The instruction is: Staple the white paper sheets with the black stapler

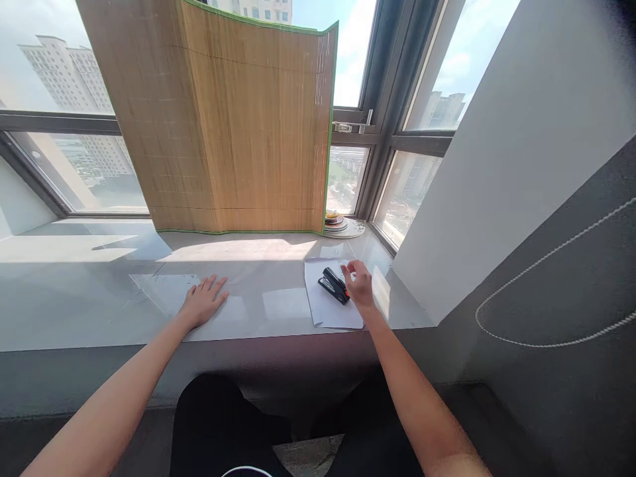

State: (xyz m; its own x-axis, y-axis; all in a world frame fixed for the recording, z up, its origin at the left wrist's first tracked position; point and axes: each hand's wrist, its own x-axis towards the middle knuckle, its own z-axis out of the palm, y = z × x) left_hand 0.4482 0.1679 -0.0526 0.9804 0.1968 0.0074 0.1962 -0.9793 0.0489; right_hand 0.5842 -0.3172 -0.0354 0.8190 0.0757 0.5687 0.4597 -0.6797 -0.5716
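**Right hand at the stapler on the sill**

The right hand (358, 285) curls loosely at the black stapler (334, 285), fingertips touching its far end, not clearly gripping. The stapler lies on white paper (330, 311) on the grey windowsill (99, 305). The left hand (203, 301) rests flat, fingers spread, well apart. A bamboo mat (223, 126) stands behind.

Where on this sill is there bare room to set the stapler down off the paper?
Bare sill lies between the left hand and the paper, and a wide stretch runs left of that hand. It is crowded on the right: the right hand is at the stapler on the paper, the stacked plates sit in the corner behind, and the bamboo mat lines the back.
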